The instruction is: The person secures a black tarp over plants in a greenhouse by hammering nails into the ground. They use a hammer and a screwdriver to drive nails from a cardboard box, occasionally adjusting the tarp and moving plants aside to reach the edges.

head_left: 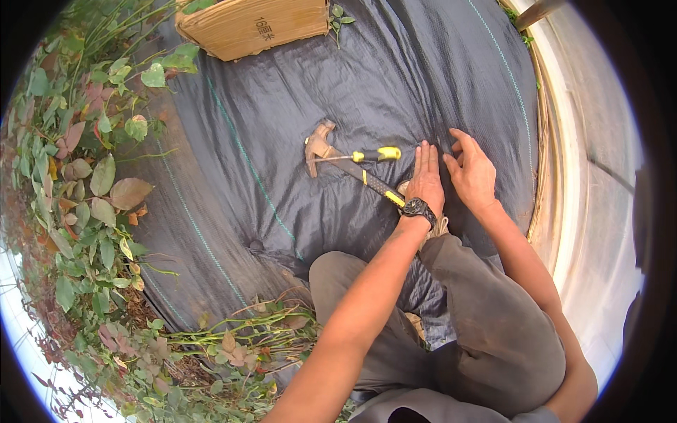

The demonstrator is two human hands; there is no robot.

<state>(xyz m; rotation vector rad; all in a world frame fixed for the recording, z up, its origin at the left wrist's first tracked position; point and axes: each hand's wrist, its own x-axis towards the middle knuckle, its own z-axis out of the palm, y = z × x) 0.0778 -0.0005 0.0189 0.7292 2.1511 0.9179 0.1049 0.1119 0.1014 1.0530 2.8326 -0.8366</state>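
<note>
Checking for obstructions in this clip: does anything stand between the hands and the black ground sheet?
Nothing visible blocks the left hand or right hand from the black ground sheet; the screwdriver and hammer lie to their left, and a shoe shows near the wristwatch.

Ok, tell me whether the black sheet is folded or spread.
Spread, though wrinkled: the black sheet lies wide beneath the hammer and screwdriver.

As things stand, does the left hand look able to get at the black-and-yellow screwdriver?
Probably yes: the screwdriver lies across the top of the hammer, its handle just left of the left hand's fingertips, with only black sheeting showing between them.
</note>
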